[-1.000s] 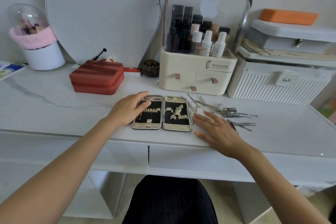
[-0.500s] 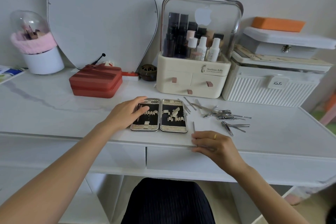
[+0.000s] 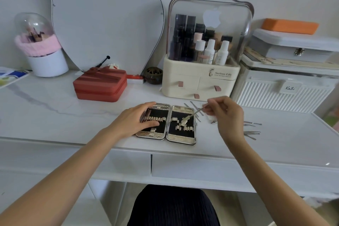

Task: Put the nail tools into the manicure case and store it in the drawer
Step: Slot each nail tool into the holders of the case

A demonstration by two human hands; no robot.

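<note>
Right grip [image 3: 226,113] pinches one slim nail tool [image 3: 194,113] at its far-right end. The tool's long axis slants down and left, its tip over the right half of the open manicure case [image 3: 180,124] on the worktop [image 3: 73,115]. Left grip [image 3: 136,120] lies flat on the case's left half, fingers straight, steadying it. The right hand is nearer the empty loops. Remaining tools [image 3: 252,130] lie right of the case. Half a second ago the right hand was at the near edge, picking this tool up.
</note>
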